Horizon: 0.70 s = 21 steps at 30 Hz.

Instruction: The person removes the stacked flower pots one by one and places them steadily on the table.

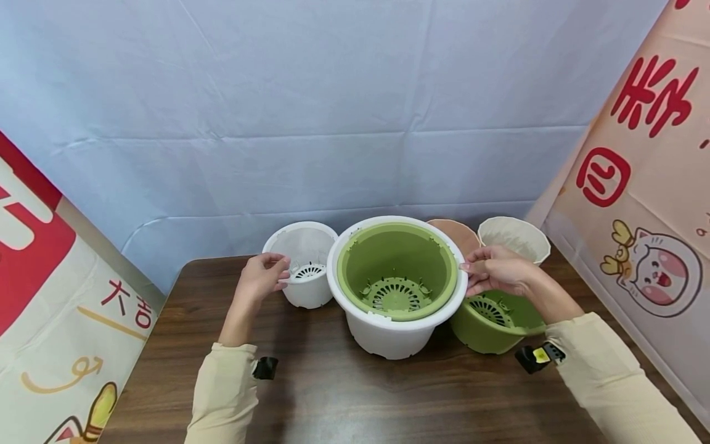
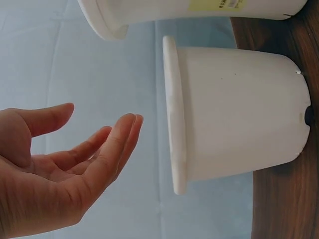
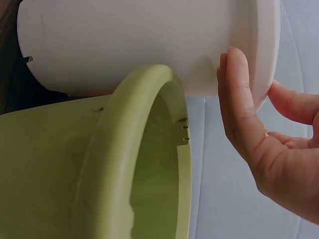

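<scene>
A large white flowerpot (image 1: 388, 340) stands on the table with a green flowerpot (image 1: 396, 265) nested inside it. My right hand (image 1: 496, 270) pinches the white pot's right rim, thumb on top and fingers beneath, as the right wrist view shows. Left of it stands a smaller white flowerpot (image 1: 308, 292) with a slotted bottom. My left hand (image 1: 262, 276) hovers by this pot's rim with fingers loosely bent and holding nothing; a gap separates them in the left wrist view. Below the right hand sits another green flowerpot (image 3: 94, 164), partly covered by hand and arm in the head view.
Behind the right hand are a peach-coloured pot (image 1: 452, 231), partly hidden, and a cream pot (image 1: 516, 237). All stand near the back edge of the dark wooden table (image 1: 355, 401). A pale blue cloth (image 1: 310, 123) hangs behind, with printed cloths at both sides.
</scene>
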Motion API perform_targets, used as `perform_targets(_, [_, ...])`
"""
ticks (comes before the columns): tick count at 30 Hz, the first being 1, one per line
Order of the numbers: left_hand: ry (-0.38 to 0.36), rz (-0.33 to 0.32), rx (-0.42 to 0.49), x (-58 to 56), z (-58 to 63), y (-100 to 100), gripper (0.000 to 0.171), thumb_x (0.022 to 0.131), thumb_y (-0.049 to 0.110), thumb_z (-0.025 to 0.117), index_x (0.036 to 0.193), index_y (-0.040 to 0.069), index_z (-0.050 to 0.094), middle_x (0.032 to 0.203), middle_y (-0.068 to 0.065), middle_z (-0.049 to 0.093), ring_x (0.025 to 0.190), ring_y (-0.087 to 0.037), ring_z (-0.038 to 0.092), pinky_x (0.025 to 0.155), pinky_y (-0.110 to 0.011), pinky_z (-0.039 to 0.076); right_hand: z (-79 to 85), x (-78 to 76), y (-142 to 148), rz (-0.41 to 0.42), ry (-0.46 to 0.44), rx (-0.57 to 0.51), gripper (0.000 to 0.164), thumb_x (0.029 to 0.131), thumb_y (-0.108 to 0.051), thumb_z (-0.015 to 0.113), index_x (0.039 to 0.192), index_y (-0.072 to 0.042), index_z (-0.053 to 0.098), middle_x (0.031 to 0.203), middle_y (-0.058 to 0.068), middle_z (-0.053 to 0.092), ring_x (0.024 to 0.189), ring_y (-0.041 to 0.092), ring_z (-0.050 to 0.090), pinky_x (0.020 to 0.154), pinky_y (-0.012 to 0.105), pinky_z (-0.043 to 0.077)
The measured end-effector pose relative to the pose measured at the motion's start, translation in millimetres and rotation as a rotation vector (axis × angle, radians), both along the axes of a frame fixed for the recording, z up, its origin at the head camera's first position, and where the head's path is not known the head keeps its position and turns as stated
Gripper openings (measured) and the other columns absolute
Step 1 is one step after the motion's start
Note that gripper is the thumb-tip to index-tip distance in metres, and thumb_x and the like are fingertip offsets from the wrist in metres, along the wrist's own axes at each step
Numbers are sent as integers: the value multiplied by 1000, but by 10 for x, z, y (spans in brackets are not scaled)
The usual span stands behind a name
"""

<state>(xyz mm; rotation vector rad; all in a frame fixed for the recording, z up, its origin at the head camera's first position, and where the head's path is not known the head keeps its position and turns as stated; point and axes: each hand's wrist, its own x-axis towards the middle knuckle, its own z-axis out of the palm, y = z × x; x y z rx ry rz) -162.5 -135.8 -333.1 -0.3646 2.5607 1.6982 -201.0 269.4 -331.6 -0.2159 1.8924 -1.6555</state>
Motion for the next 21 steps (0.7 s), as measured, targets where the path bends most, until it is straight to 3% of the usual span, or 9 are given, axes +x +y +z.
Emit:
perform_targets(7, [26,-28,-28,36,44,68,35,92,18,55,116,-7,52,110,-23,56,101,-33,57,77,-31,53,12,2,-2,-1,0,0,11,93,1,42,98,11,39,74,12,51,70,22,61,72,37,55])
perform_targets(15, [54,-58,-59,46,60,141,33,91,18,57,113,-6,55,103,-19,57,91,-27,61,73,-30,54,10,4,-6,-8,-6,-2,12,93,2,42,99,11,39,74,13,51,70,23,62,72,38,55])
perform_targets(21, [82,-86,-59,44,82,219,32,91,17,58,111,-7,55,103,-21,58,92,-31,61,71,-30,54,7,3,-4,-6,-7,-3,10,94,2,41,98,11,39,73,12,51,69,23,62,72,38,55])
